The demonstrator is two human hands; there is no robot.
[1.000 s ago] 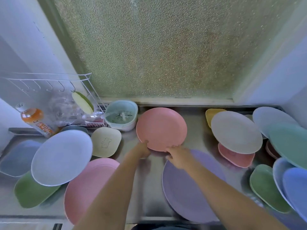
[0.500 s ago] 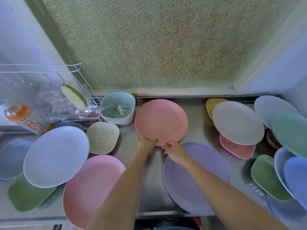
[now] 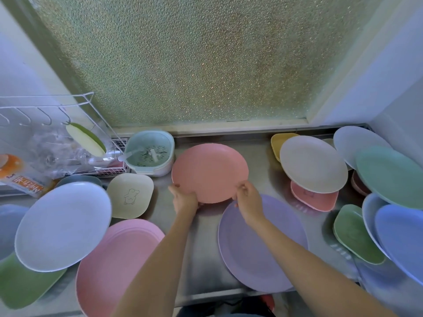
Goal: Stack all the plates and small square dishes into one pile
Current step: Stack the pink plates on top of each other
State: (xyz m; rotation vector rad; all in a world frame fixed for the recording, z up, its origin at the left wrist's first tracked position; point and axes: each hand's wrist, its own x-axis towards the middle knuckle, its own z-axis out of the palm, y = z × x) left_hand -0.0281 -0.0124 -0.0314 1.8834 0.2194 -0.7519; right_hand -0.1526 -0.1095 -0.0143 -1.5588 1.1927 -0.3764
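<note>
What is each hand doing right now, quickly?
Left hand: grips the near-left rim of the salmon-pink round plate.
Right hand: pinches the same plate's near-right rim.

Coral plate [image 3: 209,171]: round, near edge gripped by both hands, far centre of surface [image 3: 206,259]. Purple plate [image 3: 258,245] lies flat just in front, right. Pink plate [image 3: 114,266] front left; pale blue plate [image 3: 61,225] tilted, overlapping it. Cream square dish [image 3: 130,195] with animal drawing beside them. More plates and dishes piled loosely at far right.
</note>
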